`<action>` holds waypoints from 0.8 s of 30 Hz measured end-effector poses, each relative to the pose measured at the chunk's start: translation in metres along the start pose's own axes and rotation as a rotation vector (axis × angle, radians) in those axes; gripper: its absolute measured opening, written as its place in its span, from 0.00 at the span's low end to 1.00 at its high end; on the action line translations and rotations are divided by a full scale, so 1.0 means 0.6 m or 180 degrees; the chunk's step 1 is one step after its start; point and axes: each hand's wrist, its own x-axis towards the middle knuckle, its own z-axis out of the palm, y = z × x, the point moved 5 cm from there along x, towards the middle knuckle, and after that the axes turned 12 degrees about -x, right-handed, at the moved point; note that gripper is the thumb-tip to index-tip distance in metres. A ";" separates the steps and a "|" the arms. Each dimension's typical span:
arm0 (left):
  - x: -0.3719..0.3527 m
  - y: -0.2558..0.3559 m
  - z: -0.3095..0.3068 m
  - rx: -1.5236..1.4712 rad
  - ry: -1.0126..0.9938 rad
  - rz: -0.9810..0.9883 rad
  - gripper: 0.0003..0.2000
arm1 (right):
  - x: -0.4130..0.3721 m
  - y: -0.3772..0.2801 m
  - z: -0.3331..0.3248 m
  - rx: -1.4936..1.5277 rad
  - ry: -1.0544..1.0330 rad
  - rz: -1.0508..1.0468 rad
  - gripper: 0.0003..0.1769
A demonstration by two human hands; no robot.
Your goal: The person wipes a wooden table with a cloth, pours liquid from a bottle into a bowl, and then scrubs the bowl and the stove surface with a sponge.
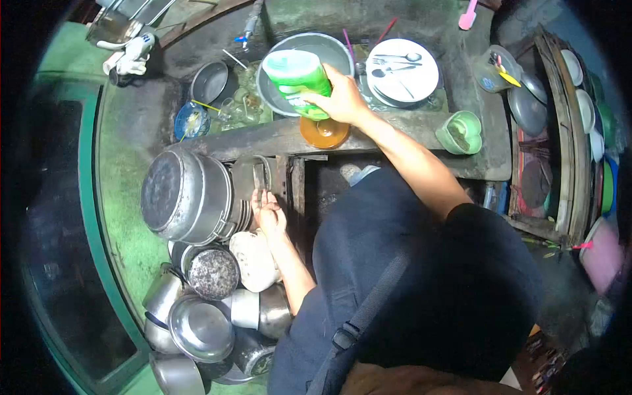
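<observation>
My right hand [341,99] is closed around a bright green packet [299,82] with a pale green top and white print. It tips above an orange-brown bowl [324,133] that sits on the sink ledge, and it overlaps a grey basin [332,46] behind it. Lower and to the left, my left hand [268,214] is palm up with its fingers stretched out, holding nothing. Its fingertips are right by the handle of a metal pot [245,172], beside a large dented pot [191,194].
A white plate [421,82] with spoons and forks stands right of the basin. A green container [459,133] is on the ledge. Stacked pans and a metal lid [201,328] fill the lower left. A wooden rack [556,131] with dishes stands right, and a tap [247,33] juts in above.
</observation>
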 end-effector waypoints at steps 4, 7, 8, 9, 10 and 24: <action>-0.021 -0.002 0.032 0.0188 0.0094 0.0135 0.37 | 0.017 0.013 -0.007 0.0450 0.0021 0.0217 0.30; -0.020 -0.017 0.023 0.0116 -0.0022 -0.0040 0.31 | 0.011 0.004 0.007 0.0353 -0.0236 0.0415 0.30; -0.021 -0.020 0.031 0.0280 -0.0058 -0.0129 0.27 | 0.015 0.007 0.014 0.0098 -0.0080 0.0300 0.30; -0.023 -0.027 0.035 0.0375 0.0013 -0.0234 0.26 | 0.017 0.011 0.017 -0.0159 0.0064 0.0182 0.31; -0.027 -0.034 0.036 0.0459 0.0098 -0.0338 0.24 | 0.021 0.025 0.018 0.0479 -0.0134 0.0255 0.31; 0.069 -0.325 0.137 0.1397 -0.0274 -0.1477 0.26 | 0.036 0.035 0.050 0.0768 -0.0347 0.0259 0.26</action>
